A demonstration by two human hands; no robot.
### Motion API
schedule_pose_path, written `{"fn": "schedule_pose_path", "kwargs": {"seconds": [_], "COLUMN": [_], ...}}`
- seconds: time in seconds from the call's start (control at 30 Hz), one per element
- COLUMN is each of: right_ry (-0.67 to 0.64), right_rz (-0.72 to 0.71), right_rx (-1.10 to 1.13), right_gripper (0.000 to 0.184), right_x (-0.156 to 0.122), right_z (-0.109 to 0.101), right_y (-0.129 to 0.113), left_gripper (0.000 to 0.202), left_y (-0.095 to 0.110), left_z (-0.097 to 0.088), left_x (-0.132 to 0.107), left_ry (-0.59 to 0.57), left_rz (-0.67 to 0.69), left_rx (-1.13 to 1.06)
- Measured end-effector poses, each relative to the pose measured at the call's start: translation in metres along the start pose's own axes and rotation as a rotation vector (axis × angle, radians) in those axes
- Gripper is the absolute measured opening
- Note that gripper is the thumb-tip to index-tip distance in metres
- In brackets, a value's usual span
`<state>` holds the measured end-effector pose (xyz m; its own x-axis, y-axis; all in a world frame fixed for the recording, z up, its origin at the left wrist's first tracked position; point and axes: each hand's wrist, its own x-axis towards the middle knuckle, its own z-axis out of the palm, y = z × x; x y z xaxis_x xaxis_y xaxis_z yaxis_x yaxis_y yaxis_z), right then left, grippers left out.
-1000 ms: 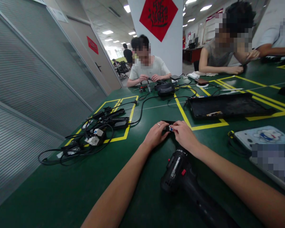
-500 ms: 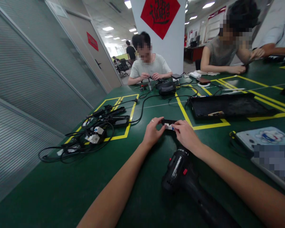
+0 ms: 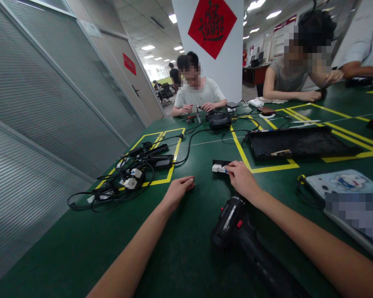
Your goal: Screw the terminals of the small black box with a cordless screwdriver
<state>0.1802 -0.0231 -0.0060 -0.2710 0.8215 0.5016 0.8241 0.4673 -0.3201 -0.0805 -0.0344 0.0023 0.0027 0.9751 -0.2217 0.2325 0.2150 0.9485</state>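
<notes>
My right hand (image 3: pixel 242 180) is closed, pinching a small white block (image 3: pixel 218 168) with a blue bit near my fingertips. A flat black piece (image 3: pixel 220 162) sits right behind the block; whether the two are joined I cannot tell. My left hand (image 3: pixel 178 192) is apart from them, low over the table on the left. Its fingers are curled together, and their tips are turned away, so anything small between them is hidden. Below my right wrist lies a black cordless drill (image 3: pixel 231 221) with red buttons, its nose towards the held block.
Tangled black cables and adapters (image 3: pixel 136 178) lie left inside yellow tape. A shallow black tray (image 3: pixel 304 142) is at right, with a phone in a patterned case (image 3: pixel 345 184) nearer me. Across the green table (image 3: pixel 161 252), a co-worker (image 3: pixel 199 93) handles small parts beside a black headset-like device (image 3: pixel 219 120).
My left hand has let go of the white block and black piece and moved left and towards me. My right hand stays on the block. The co-worker's hands opposite have moved apart.
</notes>
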Motion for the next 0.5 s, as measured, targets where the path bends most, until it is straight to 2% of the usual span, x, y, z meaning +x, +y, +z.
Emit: {"fn": "schedule_pose_path", "kwargs": {"seconds": [0.1, 0.23, 0.3, 0.37, 0.43, 0.5], "right_ry": [-0.002, 0.005, 0.008, 0.007, 0.003, 0.0], "right_rz": [-0.001, 0.001, 0.002, 0.002, 0.001, 0.001], "right_rx": [0.0, -0.002, -0.003, -0.004, -0.002, 0.0], "right_gripper": [0.011, 0.01, 0.01, 0.01, 0.01, 0.01], "right_x": [0.0, 0.0, 0.0, 0.0, 0.0, 0.0], "right_z": [-0.002, -0.003, -0.003, -0.004, -0.004, -0.005], "right_y": [-0.001, -0.002, -0.002, -0.002, -0.002, -0.003], "left_gripper": [0.045, 0.053, 0.056, 0.048, 0.043, 0.039], "left_y": [-0.005, -0.006, -0.007, -0.007, -0.005, -0.002], "left_z": [-0.035, -0.098, -0.131, -0.16, -0.18, -0.191], "left_x": [-0.03, -0.068, -0.082, -0.093, -0.101, -0.106], "left_ry": [0.075, 0.153, 0.113, 0.071, 0.05, 0.018], "left_rz": [-0.028, -0.046, -0.06, -0.102, -0.151, -0.144], "left_rx": [0.089, 0.435, 0.537, 0.617, 0.676, 0.716]}}
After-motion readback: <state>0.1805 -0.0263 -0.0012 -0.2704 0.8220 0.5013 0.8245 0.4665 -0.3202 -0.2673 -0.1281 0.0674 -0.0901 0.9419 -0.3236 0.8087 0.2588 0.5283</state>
